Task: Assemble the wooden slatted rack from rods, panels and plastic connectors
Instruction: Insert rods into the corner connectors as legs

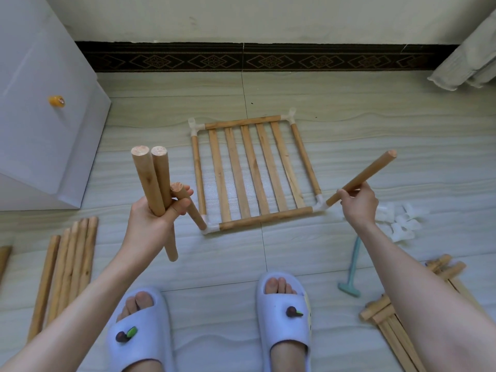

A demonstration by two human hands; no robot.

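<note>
Legs going onto the first slatted panel, one corner at a time

Your right hand [358,202] has its fingers pinching a single rod [362,177], and the low end is right at the near-right corner connector [320,205] of the slatted panel [255,170], which lies flat on the floor [268,264]. You're holding it on a slant, I'd guess so you can line the tip up with the socket before standing it up; can't tell if it's seated yet. Your left hand [155,210] has its fingers wrapped round a bundle of three spare rods [155,181], kept up off the floor so the next one's handy. More connectors [400,222] sit in a pile just right of the panel, long rods [67,267] lie at the near left, and a small plastic mallet [351,272] is near your right foot, probably for tapping joints home.
</note>
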